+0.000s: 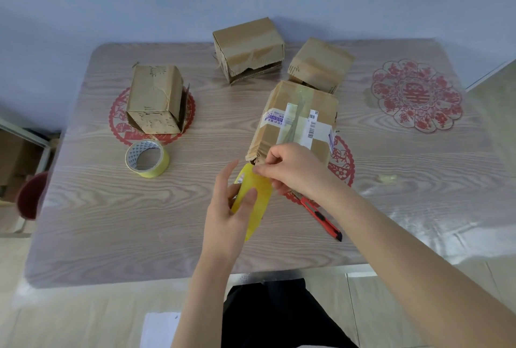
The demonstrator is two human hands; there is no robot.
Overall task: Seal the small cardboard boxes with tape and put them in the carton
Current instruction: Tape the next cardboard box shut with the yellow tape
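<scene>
Right hand point(290, 169): pinches far end of tape strip point(263, 188), beside near edge of labelled box point(296, 124).
Left hand point(226, 213): thumb and fingers pinch the strip's near half.
Tape strip: yellow; probably light, limp, sticky; hold by ends, taut.
Labelled box: just beyond right hand; probably light, stiff; barcode label, print illegible.
Tape roll point(146, 159): left of left hand, apart.

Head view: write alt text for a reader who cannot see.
The left hand and right hand hold a yellow tape strip at the near end of a labelled box on a table. Three more boxes, a tape roll and a red knife lie nearby.
</scene>
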